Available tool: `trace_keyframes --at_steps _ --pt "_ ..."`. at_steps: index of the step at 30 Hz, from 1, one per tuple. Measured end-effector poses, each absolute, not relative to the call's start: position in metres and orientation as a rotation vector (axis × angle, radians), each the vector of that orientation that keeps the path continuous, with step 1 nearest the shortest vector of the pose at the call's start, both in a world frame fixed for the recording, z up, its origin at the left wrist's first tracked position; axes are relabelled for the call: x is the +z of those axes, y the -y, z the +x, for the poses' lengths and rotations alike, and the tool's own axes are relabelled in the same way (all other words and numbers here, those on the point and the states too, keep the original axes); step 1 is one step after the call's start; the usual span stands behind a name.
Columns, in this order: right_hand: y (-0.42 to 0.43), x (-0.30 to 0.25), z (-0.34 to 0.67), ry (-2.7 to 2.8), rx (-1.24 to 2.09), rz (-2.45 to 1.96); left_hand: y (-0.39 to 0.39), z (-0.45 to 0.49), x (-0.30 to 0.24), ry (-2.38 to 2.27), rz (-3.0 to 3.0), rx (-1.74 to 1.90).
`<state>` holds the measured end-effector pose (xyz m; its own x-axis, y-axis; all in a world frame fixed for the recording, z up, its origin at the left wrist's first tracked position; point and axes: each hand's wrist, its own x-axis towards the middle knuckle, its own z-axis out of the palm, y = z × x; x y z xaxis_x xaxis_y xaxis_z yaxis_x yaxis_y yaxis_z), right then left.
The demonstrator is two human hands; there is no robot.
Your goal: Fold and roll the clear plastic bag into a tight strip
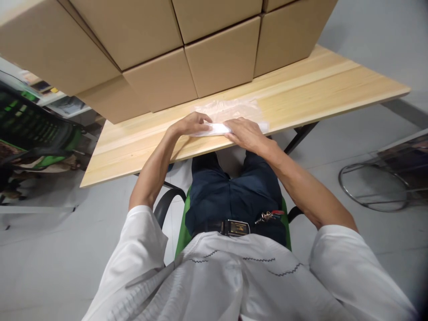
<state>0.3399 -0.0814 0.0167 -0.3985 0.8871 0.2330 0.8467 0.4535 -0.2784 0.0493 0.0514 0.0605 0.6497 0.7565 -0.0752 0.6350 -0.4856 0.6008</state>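
Observation:
I sit at a light wooden table (334, 84). A clear plastic bag (227, 109) lies flat on it near the front edge. My left hand (190, 124) and my right hand (245, 133) rest side by side on a white folded item (218, 129) at the bag's near edge. Both hands have their fingers curled down and pressed onto the white item, gripping its two ends. What the white item is made of I cannot make out.
Stacked cardboard boxes (160, 44) fill the back of the table just beyond the bag. A green chair (40, 129) stands at the left. A round metal stool frame (374, 187) sits on the grey floor at the right.

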Motion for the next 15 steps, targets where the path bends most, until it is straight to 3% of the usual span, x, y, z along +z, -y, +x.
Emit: trace_keyframes --at_steps 8,15 --pt "0.079 0.013 0.342 2.355 0.215 -1.461 -0.027 0.007 0.056 -1.442 2.641 0.527" --pt "0.100 0.027 0.346 1.996 0.134 -1.151 0.020 0.071 0.035 -0.922 2.836 0.661"
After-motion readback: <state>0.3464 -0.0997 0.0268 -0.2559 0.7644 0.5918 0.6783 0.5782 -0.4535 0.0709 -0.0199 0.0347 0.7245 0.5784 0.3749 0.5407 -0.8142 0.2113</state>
